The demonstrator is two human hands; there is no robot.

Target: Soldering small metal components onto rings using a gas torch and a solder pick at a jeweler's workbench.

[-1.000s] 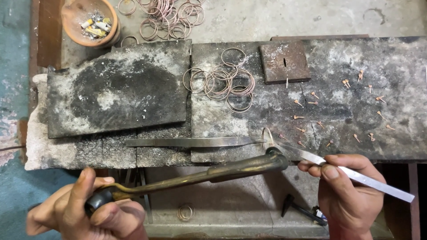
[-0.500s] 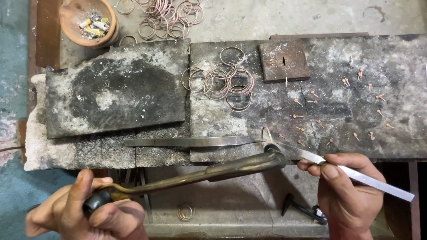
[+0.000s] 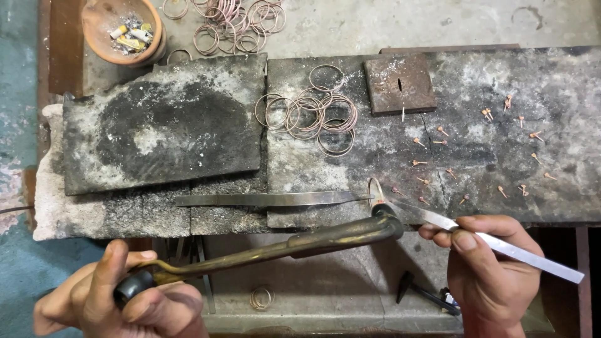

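Rings and pins litter bench beyond torch.

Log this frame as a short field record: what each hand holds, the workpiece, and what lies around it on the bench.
left hand: grips brass torch by its dark knob
right hand: holds long steel tweezers, tips toward the ring
workpiece: small wire ring upright on dark slab, at the torch nozzle
flat on slab: second long tweezers
nearby: copper ring pile, scattered small pins, clay bowl, square metal plate
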